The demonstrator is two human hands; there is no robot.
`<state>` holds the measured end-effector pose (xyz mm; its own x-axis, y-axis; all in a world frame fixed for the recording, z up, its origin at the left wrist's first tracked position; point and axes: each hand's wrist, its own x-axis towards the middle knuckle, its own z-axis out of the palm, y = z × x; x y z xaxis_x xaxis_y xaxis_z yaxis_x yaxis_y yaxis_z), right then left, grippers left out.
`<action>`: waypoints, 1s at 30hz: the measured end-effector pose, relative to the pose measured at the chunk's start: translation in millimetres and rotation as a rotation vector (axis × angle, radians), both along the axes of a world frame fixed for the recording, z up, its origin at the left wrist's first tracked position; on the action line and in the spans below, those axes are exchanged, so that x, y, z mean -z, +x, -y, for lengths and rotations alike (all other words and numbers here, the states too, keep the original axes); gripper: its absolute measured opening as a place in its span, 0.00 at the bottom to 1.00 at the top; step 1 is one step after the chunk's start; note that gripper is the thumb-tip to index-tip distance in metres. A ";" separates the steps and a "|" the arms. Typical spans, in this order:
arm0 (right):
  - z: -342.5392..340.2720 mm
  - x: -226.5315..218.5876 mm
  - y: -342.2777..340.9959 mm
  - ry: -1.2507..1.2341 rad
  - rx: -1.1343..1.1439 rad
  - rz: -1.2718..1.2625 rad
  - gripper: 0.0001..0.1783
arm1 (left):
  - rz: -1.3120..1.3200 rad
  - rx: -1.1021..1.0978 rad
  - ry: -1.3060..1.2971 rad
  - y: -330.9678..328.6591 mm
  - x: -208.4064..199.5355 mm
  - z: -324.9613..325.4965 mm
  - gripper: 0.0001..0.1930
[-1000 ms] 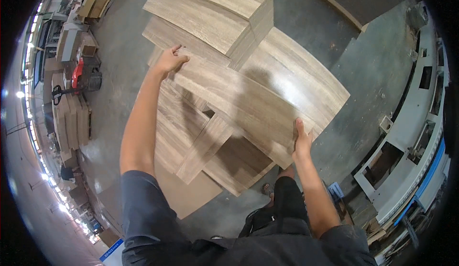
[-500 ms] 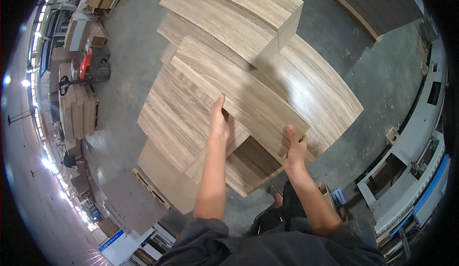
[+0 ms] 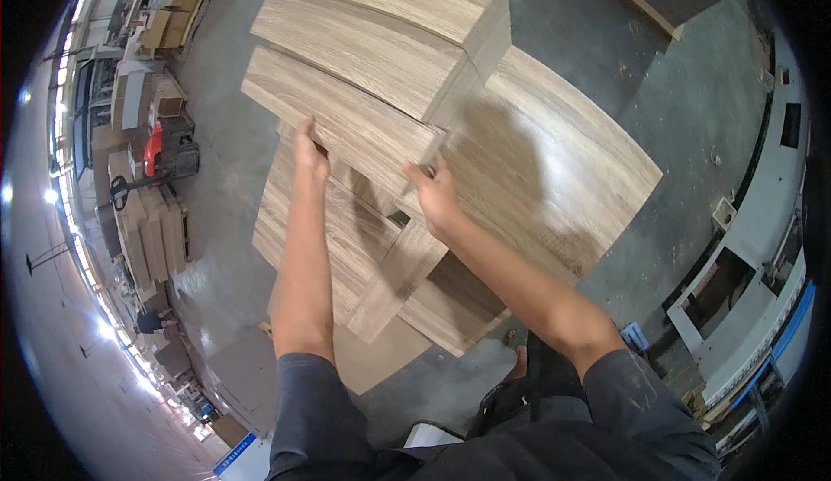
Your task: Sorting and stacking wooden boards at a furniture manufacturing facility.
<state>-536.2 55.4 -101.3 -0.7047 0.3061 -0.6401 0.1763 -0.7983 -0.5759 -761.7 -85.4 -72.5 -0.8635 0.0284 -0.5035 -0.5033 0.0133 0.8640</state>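
Left hand (image 3: 311, 152), right hand (image 3: 436, 195) | gripping wood-grain board (image 3: 346, 116) | beside stacked boards (image 3: 359, 41)

"What sort of place are we standing in?"

"A workshop or factory hall, we'd say: wood-grain boards (image 3: 359, 44) are stacked just beyond our grip, with grey floor (image 3: 221, 135) around them."

"And farther from the grip?"

"Well left of it we see a red pallet truck (image 3: 153, 150) beside piled sheets (image 3: 138, 230); well right, a long grey metal frame (image 3: 758, 204)."
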 end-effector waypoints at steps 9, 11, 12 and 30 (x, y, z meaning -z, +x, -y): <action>-9.5 -24.7 -17.6 -0.084 -0.162 0.065 0.60 | 0.100 -0.117 0.119 -34.1 -6.2 -11.0 0.28; -3.5 -23.4 -19.7 0.137 -0.165 0.118 0.60 | 0.072 -0.108 0.101 -31.9 -11.2 -13.9 0.29; -3.3 -20.9 -18.2 0.140 -0.169 0.121 0.60 | 0.050 -0.066 0.092 -30.8 -12.9 -15.0 0.31; 27.6 8.8 181.6 -0.026 -0.364 0.274 0.28 | 0.163 0.582 -0.509 536.6 20.1 167.8 0.32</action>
